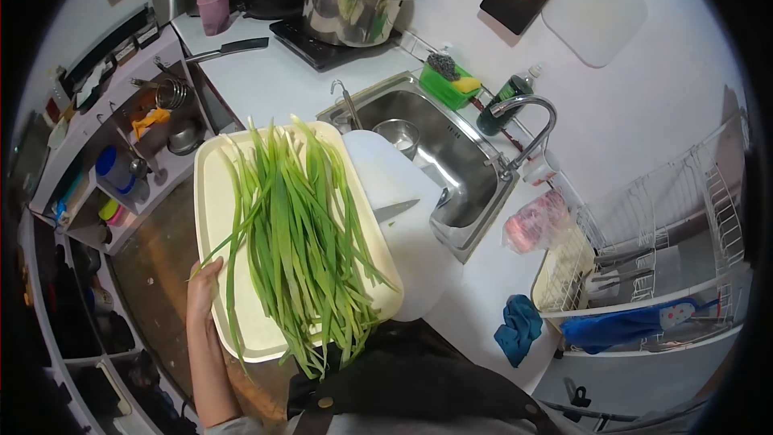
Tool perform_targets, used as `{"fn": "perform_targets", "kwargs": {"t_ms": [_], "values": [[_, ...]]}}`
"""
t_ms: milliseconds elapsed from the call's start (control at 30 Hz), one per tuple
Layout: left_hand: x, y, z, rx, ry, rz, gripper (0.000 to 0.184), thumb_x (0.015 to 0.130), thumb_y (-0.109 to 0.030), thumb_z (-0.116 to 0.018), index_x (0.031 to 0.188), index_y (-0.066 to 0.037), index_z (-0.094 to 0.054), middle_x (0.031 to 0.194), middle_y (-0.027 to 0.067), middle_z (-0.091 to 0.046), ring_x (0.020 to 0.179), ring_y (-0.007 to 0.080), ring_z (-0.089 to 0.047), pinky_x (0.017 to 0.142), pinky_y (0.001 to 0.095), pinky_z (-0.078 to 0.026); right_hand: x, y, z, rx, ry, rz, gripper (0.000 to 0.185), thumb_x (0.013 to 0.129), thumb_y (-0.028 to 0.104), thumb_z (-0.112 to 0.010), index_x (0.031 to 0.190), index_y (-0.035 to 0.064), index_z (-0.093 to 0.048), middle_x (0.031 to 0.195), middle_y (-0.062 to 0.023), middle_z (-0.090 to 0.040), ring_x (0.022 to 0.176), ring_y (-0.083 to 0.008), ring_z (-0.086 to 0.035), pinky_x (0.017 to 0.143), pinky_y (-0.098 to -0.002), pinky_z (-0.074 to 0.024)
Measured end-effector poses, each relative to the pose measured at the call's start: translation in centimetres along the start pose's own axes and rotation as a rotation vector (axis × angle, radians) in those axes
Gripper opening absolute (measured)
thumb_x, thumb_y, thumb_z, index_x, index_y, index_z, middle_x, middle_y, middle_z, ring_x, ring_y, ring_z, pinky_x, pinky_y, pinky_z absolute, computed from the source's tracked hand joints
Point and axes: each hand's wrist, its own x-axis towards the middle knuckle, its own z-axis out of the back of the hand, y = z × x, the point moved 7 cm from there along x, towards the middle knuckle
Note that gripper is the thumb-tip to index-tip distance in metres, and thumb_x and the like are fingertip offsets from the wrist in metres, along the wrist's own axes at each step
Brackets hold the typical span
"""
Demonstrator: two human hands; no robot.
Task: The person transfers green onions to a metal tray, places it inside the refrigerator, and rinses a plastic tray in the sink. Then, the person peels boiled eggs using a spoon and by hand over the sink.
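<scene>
A cream tray [216, 217] is held up at the left of centre, with long green onions [294, 234] lying along it and some tips hanging over its near edge. My left hand [203, 288] grips the tray's left rim. My right hand does not show. Partly behind the tray, a white cutting board [411, 254] lies across the sink's near side, and a knife [397, 209] rests on it with its handle hidden by the tray.
The steel sink [451, 149] holds a metal bowl [397, 134]; its faucet [551, 125] curves over the right side. Behind stands a large pot [354, 8] on a black cooktop. A teal cloth [518, 329] and dish rack [644, 306] are at the right.
</scene>
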Motion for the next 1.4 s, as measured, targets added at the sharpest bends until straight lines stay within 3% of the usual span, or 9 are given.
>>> {"fn": "perform_targets", "kwargs": {"t_ms": [500,733,867,967,1067,1200,1233,1267,1400], "values": [[12.1,-6.1,-15.2,0.608,0.551,-0.008,0.03,0.087,-0.02,-0.062,0.104,0.005,-0.063,0.091,0.0064,-0.065,0.08,0.0109,-0.056,0.07,0.0265,-0.045,-15.5,-0.9,4.2,0.214,0.16,-0.244,0.034,0.078,0.018,-0.063,0.107,0.002,-0.055,0.093,-0.0114,-0.056,0.086,-0.0227,-0.052,0.076,-0.0366,-0.0433],[17.6,-11.5,-20.1,1.354,0.598,-0.697,0.029,0.083,-0.013,-0.061,0.107,0.003,-0.062,0.085,0.0108,-0.064,0.076,0.0152,-0.059,0.07,0.0292,-0.047,-18.4,4.5,8.0,0.282,0.192,-0.322,0.032,0.078,0.017,-0.063,0.105,0.0013,-0.055,0.09,-0.0093,-0.055,0.084,-0.0203,-0.051,0.074,-0.0354,-0.0425],[19.0,-16.2,-21.8,1.261,0.516,-0.63,0.034,0.083,-0.01,-0.059,0.116,-0.002,-0.059,0.088,0.0163,-0.063,0.079,0.0225,-0.06,0.073,0.033,-0.048,-18.3,6.6,9.0,0.361,0.227,-0.353,0.031,0.078,0.016,-0.063,0.104,0.0009,-0.054,0.089,-0.0081,-0.054,0.082,-0.0189,-0.05,0.073,-0.0348,-0.0421],[13.3,-20.6,-26.6,1.101,0.422,-0.968,0.037,0.086,-0.011,-0.057,0.122,-0.004,-0.055,0.094,0.0184,-0.063,0.085,0.026,-0.061,0.076,0.0353,-0.048,-19.5,7.2,7.7,0.472,0.287,-0.421,0.03,0.078,0.015,-0.063,0.103,0.0006,-0.054,0.088,-0.0072,-0.054,0.081,-0.0178,-0.05,0.072,-0.0343,-0.0418],[9.3,-18.9,-31.0,0.989,0.639,-1.036,0.037,0.088,-0.014,-0.055,0.123,-0.004,-0.054,0.098,0.02,-0.063,0.093,0.0279,-0.062,0.081,0.0356,-0.047,-23.5,7.0,3.4,0.657,0.396,-0.593,0.029,0.078,0.015,-0.063,0.102,0.0003,-0.054,0.087,-0.0063,-0.053,0.08,-0.0168,-0.049,0.071,-0.0338,-0.0415],[8.4,-16.2,-32.9,0.99,0.814,-0.83,0.039,0.092,-0.026,-0.053,0.122,-0.001,-0.055,0.107,0.0197,-0.062,0.102,0.0262,-0.058,0.09,0.0333,-0.043,-37.0,6.9,-6.0,0.87,0.52,-0.932,0.031,0.076,0.008,-0.063,0.103,-0.0021,-0.053,0.086,-0.0078,-0.055,0.077,-0.0169,-0.05,0.068,-0.0322,-0.0427],[9.0,-15.9,-32.7,0.946,0.835,-0.782,0.04,0.092,-0.028,-0.052,0.122,-0.001,-0.055,0.109,0.0191,-0.062,0.103,0.0248,-0.058,0.091,0.0326,-0.042,-40.1,9.4,-7.2,1.054,0.57,-0.996,0.033,0.074,0.006,-0.062,0.104,-0.0015,-0.05,0.088,-0.0092,-0.054,0.075,-0.0185,-0.052,0.064,-0.0337,-0.0441],[9.7,-15.6,-32.4,0.904,0.853,-0.734,0.041,0.093,-0.029,-0.051,0.122,0.0,-0.055,0.111,0.0186,-0.061,0.104,0.0235,-0.057,0.092,0.032,-0.041,-43.7,10.7,-7.5,0.983,0.563,-1.277,0.03,0.074,0.003,-0.058,0.102,0.0001,-0.047,0.083,-0.0094,-0.052,0.071,-0.019,-0.054,0.052,-0.0333,-0.0474],[12.2,-14.7,-31.2,0.943,0.844,-0.6,0.048,0.092,-0.034,-0.052,0.126,0.001,-0.052,0.117,0.0197,-0.058,0.11,0.0232,-0.053,0.095,0.0307,-0.038,-52.0,15.0,-10.8,1.15,0.609,-1.496,0.019,0.075,-0.002,-0.05,0.093,0.0045,-0.047,0.074,-0.0069,-0.052,0.048,-0.0157,-0.048,0.029,-0.0256,-0.0337]]}}
